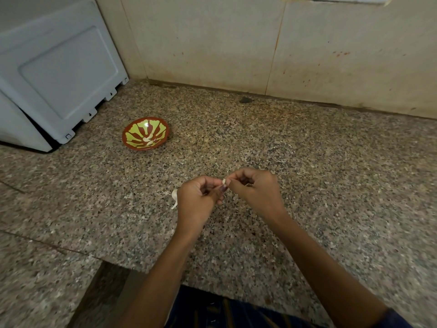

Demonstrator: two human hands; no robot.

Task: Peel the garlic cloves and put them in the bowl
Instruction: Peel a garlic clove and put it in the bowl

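A small garlic clove is held between both hands above the speckled granite counter. My left hand and my right hand each pinch it with curled fingertips, and most of the clove is hidden by the fingers. A red bowl with a yellow-green pattern stands on the counter to the far left and holds a few pale peeled cloves. A strip of white garlic skin lies on the counter just left of my left hand.
A white appliance stands at the back left, close to the bowl. A tiled wall bounds the counter at the back. A small dark bit lies near the wall. The counter's front edge runs below my forearms.
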